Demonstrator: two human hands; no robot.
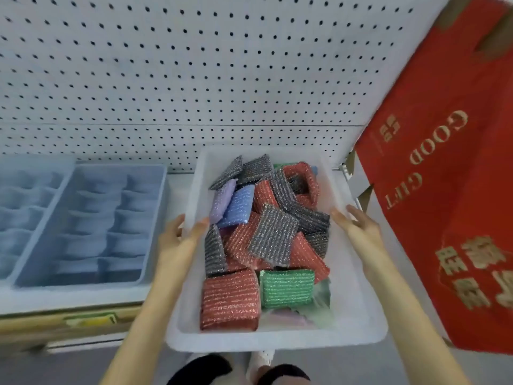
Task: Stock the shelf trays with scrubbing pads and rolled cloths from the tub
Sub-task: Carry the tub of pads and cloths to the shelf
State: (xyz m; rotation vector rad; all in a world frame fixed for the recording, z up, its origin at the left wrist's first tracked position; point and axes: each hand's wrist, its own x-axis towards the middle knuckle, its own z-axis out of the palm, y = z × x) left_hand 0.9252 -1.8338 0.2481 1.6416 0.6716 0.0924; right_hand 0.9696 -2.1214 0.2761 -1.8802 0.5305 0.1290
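A translucent white tub [358,298] lies partly on the shelf, its near end hanging past the shelf's front edge. It holds several glittery scrubbing pads: a big red one [230,300], a green one [287,287], grey ones [273,237], a blue one [238,207] and a lilac one. Something pale in clear wrap [311,309] lies under them; I cannot tell what it is. My left hand [180,240] grips the tub's left rim, thumb inside. My right hand [358,226] holds the right rim, thumb inside. Two light-blue divided trays [91,226] [25,212] sit left of the tub.
A white pegboard wall [194,65] backs the shelf. A large red gift bag [444,190] with gold lettering leans close against the tub's right side. The shelf's front edge carries a label strip [83,320]. Dark shoes [202,369] show on the floor below the tub.
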